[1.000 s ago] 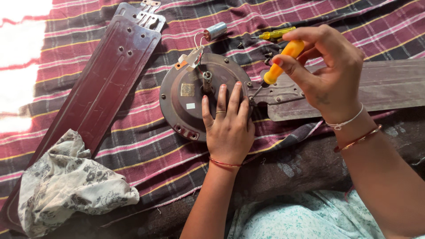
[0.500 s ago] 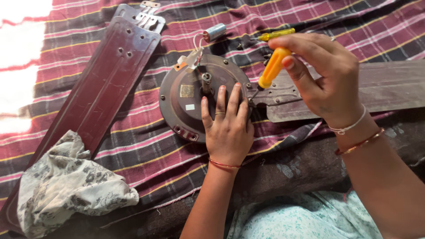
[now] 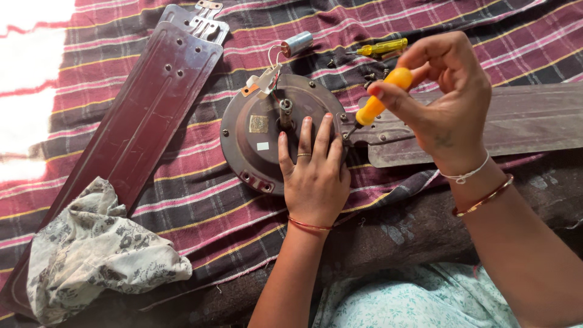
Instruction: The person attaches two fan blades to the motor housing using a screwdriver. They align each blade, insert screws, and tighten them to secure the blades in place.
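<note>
Head view: two fan blades, one detached at left (image 3: 139,115), one (image 3: 486,124) bolted to the round brown motor housing (image 3: 261,130) on the striped cloth (image 3: 200,206). Two screwdrivers: the right hand (image 3: 446,100) clamps the orange-handled one (image 3: 379,97), tip at the blade's bracket; a yellow one (image 3: 379,47) lies beyond. The left hand (image 3: 313,173) presses flat, fingers spread, on the housing.

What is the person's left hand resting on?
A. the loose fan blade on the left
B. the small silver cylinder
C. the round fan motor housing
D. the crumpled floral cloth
C: the left hand lies flat on the round fan motor housing, while the right hand holds an orange-handled screwdriver at its edge.
</note>
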